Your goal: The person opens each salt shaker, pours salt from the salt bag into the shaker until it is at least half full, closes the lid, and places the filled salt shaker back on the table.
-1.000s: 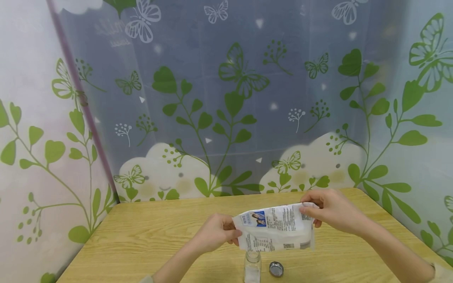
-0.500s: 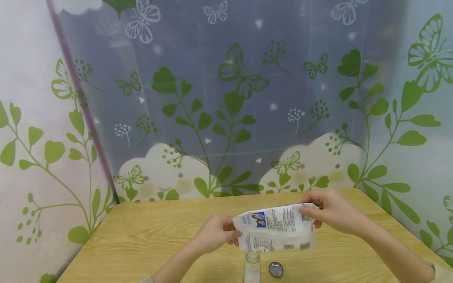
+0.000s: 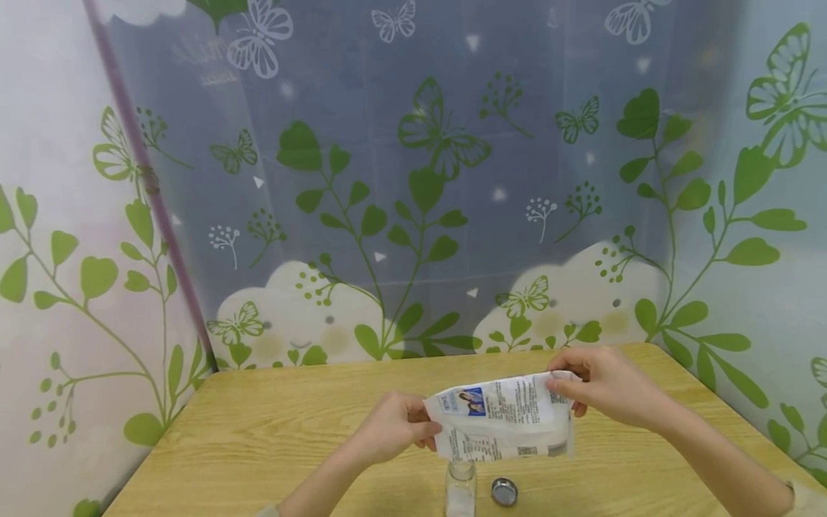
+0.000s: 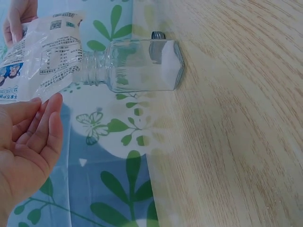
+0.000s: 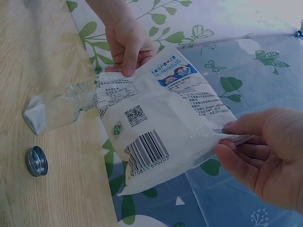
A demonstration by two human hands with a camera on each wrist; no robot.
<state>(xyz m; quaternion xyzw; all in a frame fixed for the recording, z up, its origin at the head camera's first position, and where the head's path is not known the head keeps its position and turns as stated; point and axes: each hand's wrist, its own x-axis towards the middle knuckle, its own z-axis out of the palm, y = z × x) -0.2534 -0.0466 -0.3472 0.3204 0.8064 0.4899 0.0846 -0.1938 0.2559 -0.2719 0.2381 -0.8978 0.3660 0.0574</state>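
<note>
Slightly tilted, white bag (image 3: 500,420), long axis left-right, above upright jar (image 3: 461,497)

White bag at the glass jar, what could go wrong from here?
Spilling: the bag hangs at the narrow-necked jar, so anything poured could miss and land on the table. Tipping: the jar stands freely, so a bump from the bag might topple it. Mess: the lid lies open side up nearby and might catch spillage.

Soft, diffuse light, with bright glare atop the right wrist view.
</note>
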